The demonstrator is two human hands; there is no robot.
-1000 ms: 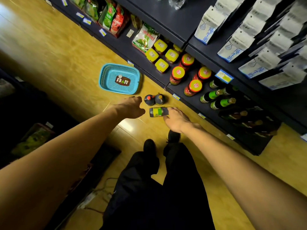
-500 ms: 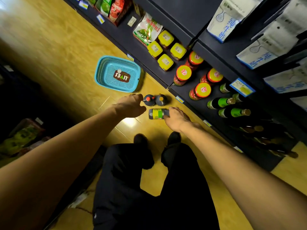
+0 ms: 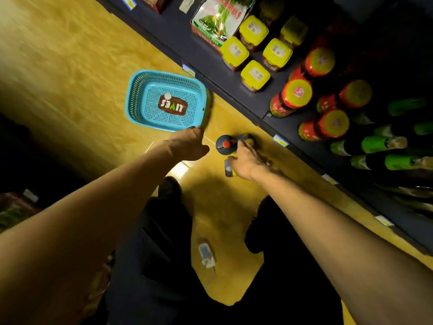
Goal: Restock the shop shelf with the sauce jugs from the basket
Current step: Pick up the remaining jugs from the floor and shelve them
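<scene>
The right hand [image 3: 246,160], blurred, reaches over the sauce jugs [image 3: 226,144] on the floor; its grip cannot be told. The left hand [image 3: 189,144] hangs loosely curled beside the blue basket [image 3: 133,99].

A blue basket [image 3: 164,102] is seen on the wooden floor [image 3: 70,66] beside the dark shelf [image 3: 187,43]. Near it, two upright jugs [image 3: 226,144] stand together — the right hand [image 3: 246,164] is blurred over one, with a third jug [image 3: 228,168] lying beneath it. The left hand [image 3: 189,145] is held, fingers curled, just beside the basket's corner.
</scene>
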